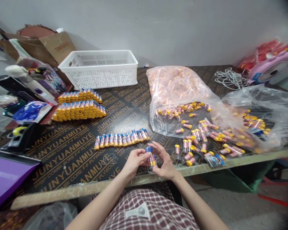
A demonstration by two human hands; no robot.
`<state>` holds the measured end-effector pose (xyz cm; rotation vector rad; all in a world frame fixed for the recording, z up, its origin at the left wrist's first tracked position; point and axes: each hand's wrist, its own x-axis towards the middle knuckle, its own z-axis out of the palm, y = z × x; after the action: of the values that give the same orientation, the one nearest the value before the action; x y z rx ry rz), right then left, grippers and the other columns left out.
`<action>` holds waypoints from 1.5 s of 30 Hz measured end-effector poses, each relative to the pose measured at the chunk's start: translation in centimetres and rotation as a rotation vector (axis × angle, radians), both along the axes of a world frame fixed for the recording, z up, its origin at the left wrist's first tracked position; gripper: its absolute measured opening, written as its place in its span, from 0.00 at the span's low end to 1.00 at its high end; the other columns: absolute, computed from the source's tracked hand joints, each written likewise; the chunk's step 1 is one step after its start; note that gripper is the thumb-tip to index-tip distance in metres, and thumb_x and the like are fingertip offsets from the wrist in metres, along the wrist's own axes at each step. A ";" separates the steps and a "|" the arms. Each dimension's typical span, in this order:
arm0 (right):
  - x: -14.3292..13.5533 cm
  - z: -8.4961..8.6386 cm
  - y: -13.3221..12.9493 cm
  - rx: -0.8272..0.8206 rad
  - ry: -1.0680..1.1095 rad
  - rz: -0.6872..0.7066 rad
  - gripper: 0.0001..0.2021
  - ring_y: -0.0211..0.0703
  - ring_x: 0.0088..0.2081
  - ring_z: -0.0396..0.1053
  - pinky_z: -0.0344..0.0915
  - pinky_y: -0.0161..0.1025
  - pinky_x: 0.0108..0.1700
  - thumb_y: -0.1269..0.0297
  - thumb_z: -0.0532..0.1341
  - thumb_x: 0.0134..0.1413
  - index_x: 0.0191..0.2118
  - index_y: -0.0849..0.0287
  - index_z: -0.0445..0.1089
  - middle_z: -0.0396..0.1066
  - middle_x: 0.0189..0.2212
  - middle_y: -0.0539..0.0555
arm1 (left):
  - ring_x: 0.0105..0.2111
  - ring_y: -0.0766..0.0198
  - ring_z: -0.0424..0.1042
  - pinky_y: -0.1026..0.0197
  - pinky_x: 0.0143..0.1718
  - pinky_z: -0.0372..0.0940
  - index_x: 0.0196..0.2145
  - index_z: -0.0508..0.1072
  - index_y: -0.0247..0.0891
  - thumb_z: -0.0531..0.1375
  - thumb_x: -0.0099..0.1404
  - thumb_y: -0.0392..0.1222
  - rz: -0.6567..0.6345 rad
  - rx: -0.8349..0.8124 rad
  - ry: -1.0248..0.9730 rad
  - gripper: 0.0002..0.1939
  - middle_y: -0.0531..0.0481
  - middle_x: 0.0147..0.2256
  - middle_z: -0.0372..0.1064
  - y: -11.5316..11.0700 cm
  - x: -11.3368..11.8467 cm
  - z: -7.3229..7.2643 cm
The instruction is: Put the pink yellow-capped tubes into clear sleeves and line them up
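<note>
Near the table's front edge, a small clear tube (151, 157) with a blue wrap and a yellow cap is between my two hands. My left hand (134, 162) pinches it from the left with thumb and fingers. On the other side, my right hand (165, 163) curves round it, fingertips by its top and thumb by the yellow part. Just beyond lies a row of blue-wrapped tubes (121, 139) side by side. To the right, loose clear tubes with yellow caps and pink contents (204, 145) spill from a large plastic bag (177, 83).
Stacked finished-looking tubes (79, 110) lie at the left before a white basket (100, 75). A tape dispenser (20, 137) and purple bin (9, 179) stand far left. At right are a second plastic bag (273, 108), a white cable (230, 78) and a pink fan (271, 68).
</note>
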<state>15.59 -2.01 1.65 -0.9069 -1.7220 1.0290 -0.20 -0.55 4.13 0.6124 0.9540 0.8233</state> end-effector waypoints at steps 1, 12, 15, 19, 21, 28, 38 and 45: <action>0.0 0.0 0.0 -0.002 0.003 0.002 0.44 0.49 0.56 0.61 0.62 0.46 0.56 0.80 0.55 0.36 0.63 0.52 0.44 0.56 0.58 0.57 | 0.22 0.68 0.69 0.64 0.27 0.66 0.27 0.70 0.30 0.70 0.44 0.47 0.001 -0.005 -0.001 0.19 0.49 0.24 0.71 0.0 0.0 0.0; 0.9 0.4 0.6 0.022 -0.058 -0.086 0.43 0.49 0.58 0.57 0.59 0.51 0.57 0.73 0.59 0.45 0.64 0.49 0.36 0.41 0.64 0.57 | 0.18 0.66 0.67 0.65 0.22 0.61 0.34 0.67 0.35 0.68 0.43 0.51 0.228 0.231 0.400 0.24 0.55 0.19 0.68 4.3 -2.8 -1.3; 1.9 0.4 0.8 0.036 -0.111 -0.205 0.39 0.49 0.57 0.58 0.58 0.51 0.57 0.71 0.58 0.50 0.64 0.50 0.39 0.46 0.63 0.57 | 0.20 0.63 0.68 0.64 0.25 0.60 0.39 0.67 0.38 0.66 0.47 0.50 0.303 0.442 0.873 0.24 0.58 0.17 0.65 7.0 -4.8 -2.3; 3.6 0.2 1.3 0.088 -0.287 -0.381 0.30 0.47 0.53 0.62 0.60 0.49 0.55 0.66 0.58 0.53 0.62 0.53 0.48 0.55 0.58 0.58 | 0.25 0.59 0.70 0.63 0.28 0.57 0.42 0.68 0.38 0.62 0.54 0.53 0.158 0.584 1.277 0.22 0.54 0.20 0.67 8.3 -5.7 -2.7; 4.9 -0.2 1.8 0.140 -0.441 -0.513 0.24 0.48 0.51 0.63 0.60 0.48 0.54 0.64 0.57 0.54 0.58 0.56 0.57 0.61 0.52 0.58 | 0.25 0.59 0.69 0.63 0.28 0.56 0.42 0.69 0.38 0.58 0.58 0.55 0.155 0.625 1.381 0.20 0.52 0.21 0.68 7.6 -5.3 -2.5; 9.3 -2.3 3.0 0.031 -1.096 -0.751 0.22 0.61 0.42 0.64 0.61 0.53 0.42 0.54 0.59 0.51 0.47 0.65 0.69 0.70 0.35 0.65 | 0.27 0.63 0.68 0.64 0.29 0.55 0.27 0.72 0.39 0.59 0.58 0.52 -0.274 0.750 1.257 0.14 0.50 0.26 0.70 2.8 -1.3 -3.2; 7.7 -1.8 2.9 -0.080 -0.667 -0.648 0.23 0.43 0.32 0.68 0.65 0.40 0.37 0.65 0.55 0.49 0.54 0.60 0.61 0.70 0.35 0.55 | 0.31 0.63 0.69 0.64 0.32 0.55 0.28 0.71 0.39 0.59 0.59 0.40 -0.354 0.696 1.231 0.04 0.51 0.29 0.72 1.4 0.2 -5.0; 5.2 0.3 1.6 -0.081 -0.373 -0.516 0.11 0.41 0.30 0.67 0.65 0.38 0.32 0.64 0.55 0.54 0.41 0.59 0.70 0.70 0.35 0.55 | 0.29 0.63 0.66 0.63 0.31 0.55 0.24 0.68 0.38 0.61 0.55 0.38 -0.220 0.743 1.148 0.04 0.50 0.28 0.68 0.9 0.1 -4.6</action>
<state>20.76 -0.37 1.93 -1.5735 -1.6113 0.6118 -0.14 0.39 -0.51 1.9225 1.5521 0.5723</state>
